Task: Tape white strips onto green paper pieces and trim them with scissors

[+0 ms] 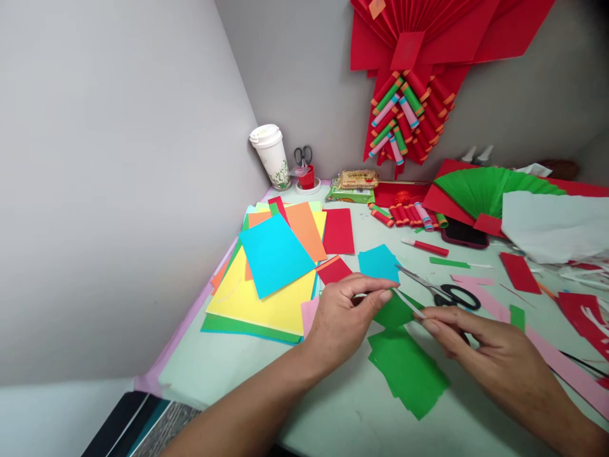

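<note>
My left hand [345, 317] pinches a small green paper piece [394, 312] by its upper left edge, thumb and fingers closed on it. Across from it, my right hand [469, 339] pinches the same piece at its right corner, where a thin white strip [408, 303] sticks out. Beneath both hands a larger green sheet [408, 371] lies flat on the pale table [228, 368]. Black-handled scissors [440, 290] rest just beyond my right hand. A blue square [378, 263] sits behind the green piece.
A fanned stack of coloured sheets [273, 273] lies to the left. Red and pink scraps [547, 298], a phone [464, 235], paper rolls [409, 214] and a green fan [490, 187] fill the right. A cup [271, 155] and a scissor holder [304, 171] stand by the wall.
</note>
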`<state>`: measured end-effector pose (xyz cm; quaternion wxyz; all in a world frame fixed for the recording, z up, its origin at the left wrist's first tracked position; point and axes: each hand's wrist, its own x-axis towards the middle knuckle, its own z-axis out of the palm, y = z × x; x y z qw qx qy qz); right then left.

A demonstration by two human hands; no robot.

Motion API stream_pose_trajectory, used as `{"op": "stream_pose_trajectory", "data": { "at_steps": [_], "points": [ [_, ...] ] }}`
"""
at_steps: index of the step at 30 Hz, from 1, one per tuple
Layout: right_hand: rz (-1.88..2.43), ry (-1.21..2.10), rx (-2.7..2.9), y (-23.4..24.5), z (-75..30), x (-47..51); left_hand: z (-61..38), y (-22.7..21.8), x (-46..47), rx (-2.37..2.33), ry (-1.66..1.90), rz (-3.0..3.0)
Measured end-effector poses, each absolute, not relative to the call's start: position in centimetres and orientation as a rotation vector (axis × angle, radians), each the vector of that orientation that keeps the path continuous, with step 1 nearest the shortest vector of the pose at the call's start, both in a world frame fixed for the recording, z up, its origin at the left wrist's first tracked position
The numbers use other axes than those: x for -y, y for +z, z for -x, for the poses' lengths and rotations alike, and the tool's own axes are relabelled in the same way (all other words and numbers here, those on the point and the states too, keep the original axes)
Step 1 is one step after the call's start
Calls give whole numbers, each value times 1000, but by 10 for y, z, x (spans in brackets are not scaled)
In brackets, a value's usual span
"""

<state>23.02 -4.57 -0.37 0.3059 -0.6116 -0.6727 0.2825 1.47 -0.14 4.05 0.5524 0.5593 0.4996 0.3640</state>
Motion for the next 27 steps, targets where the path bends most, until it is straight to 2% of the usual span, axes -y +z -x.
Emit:
{"op": "stream_pose_trajectory", "data": {
  "at_steps": [27],
  "points": [
    [1613, 775, 1828, -5, -230, 46, -15, 39, 2, -1075, 923, -1368]
  ]
}}
